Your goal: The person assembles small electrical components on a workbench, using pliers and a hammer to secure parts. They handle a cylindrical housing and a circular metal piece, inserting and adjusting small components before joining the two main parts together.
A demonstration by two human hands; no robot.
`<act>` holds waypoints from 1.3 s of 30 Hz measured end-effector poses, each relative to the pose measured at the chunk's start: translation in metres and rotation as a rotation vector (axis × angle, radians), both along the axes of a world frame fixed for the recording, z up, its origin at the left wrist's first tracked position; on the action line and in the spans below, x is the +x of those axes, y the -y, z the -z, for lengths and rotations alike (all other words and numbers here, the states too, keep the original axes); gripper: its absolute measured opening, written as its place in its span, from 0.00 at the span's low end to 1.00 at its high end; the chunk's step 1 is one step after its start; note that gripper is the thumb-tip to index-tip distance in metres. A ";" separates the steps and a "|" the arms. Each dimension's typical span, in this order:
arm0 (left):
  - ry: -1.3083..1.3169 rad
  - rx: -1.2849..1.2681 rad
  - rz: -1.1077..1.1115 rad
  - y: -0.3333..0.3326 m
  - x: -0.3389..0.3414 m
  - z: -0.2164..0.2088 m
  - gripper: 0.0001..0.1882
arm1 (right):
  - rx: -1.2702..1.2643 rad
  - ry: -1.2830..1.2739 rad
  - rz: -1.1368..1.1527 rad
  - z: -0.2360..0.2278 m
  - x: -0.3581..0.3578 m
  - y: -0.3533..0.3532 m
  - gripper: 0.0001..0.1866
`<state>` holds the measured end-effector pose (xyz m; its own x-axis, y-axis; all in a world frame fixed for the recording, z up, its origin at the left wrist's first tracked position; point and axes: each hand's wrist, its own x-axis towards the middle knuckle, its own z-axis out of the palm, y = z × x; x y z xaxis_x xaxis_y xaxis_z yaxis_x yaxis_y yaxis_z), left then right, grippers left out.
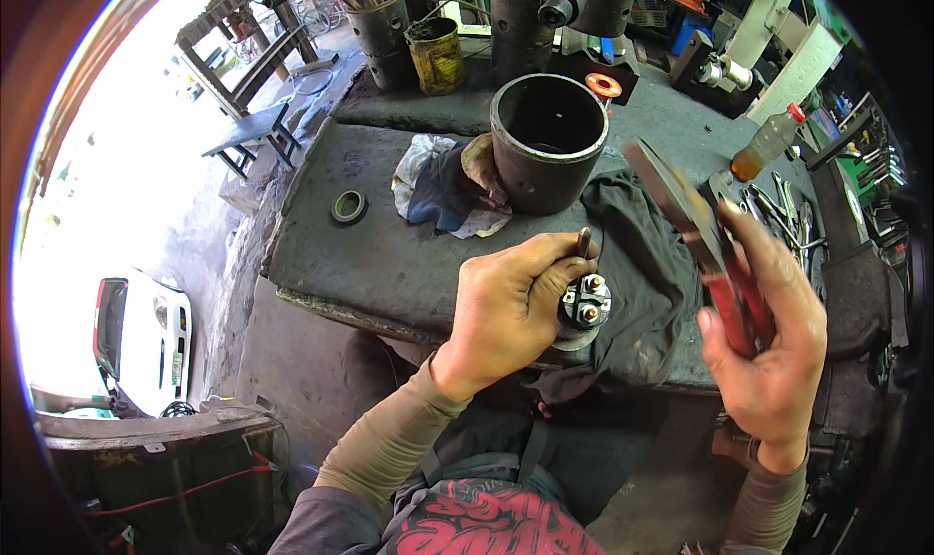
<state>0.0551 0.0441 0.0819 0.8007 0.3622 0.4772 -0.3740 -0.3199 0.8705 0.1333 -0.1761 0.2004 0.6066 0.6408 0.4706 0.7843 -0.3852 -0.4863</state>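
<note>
My left hand point(511, 297) is closed at the near edge of the bench, with a short dark metal pin point(584, 242) sticking up between thumb and forefinger. Just below the fingertips is a round solenoid-like part point(574, 309) with two brass-coloured studs on its face. How much of that part the hand also supports is hidden. To the right, my right hand point(778, 351) is wrapped round the red handles of pliers point(696, 224), raised above the bench. Motion blurs the tool, and its exact kind of jaw is unclear. A dark cloth point(647, 287) lies beneath and beside the round part.
A thick open metal cylinder point(550, 180) stands behind my hands, with crumpled rags point(448, 185) against it. A tape roll point(348, 207) lies left. At right are a bottle of amber liquid point(764, 146) and several wrenches point(793, 214). A yellow can point(435, 57) stands behind.
</note>
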 end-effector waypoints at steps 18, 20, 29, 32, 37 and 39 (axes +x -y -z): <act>0.043 0.160 -0.111 0.002 0.000 0.002 0.08 | -0.404 0.171 -0.110 -0.018 0.013 -0.034 0.46; 0.054 0.084 -0.106 0.002 0.001 0.006 0.08 | -0.254 0.073 -0.088 -0.021 0.012 -0.038 0.46; 0.030 0.097 -0.082 0.001 0.000 0.007 0.08 | -0.197 0.012 -0.082 -0.021 0.014 -0.025 0.44; -0.033 0.000 -0.020 0.001 -0.005 -0.007 0.09 | -0.031 -0.063 -0.080 -0.014 0.018 -0.007 0.43; 0.091 0.186 0.104 0.001 -0.006 -0.022 0.09 | 0.074 -0.258 -0.026 0.001 0.006 0.026 0.43; 0.110 0.311 0.172 0.002 -0.003 -0.018 0.09 | 0.086 -0.264 -0.014 0.006 0.001 0.033 0.44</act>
<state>0.0525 0.0419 0.1003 0.7752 0.0511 0.6296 -0.5308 -0.4875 0.6932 0.1343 -0.2091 0.1945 0.7067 0.6144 0.3508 0.6312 -0.3236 -0.7048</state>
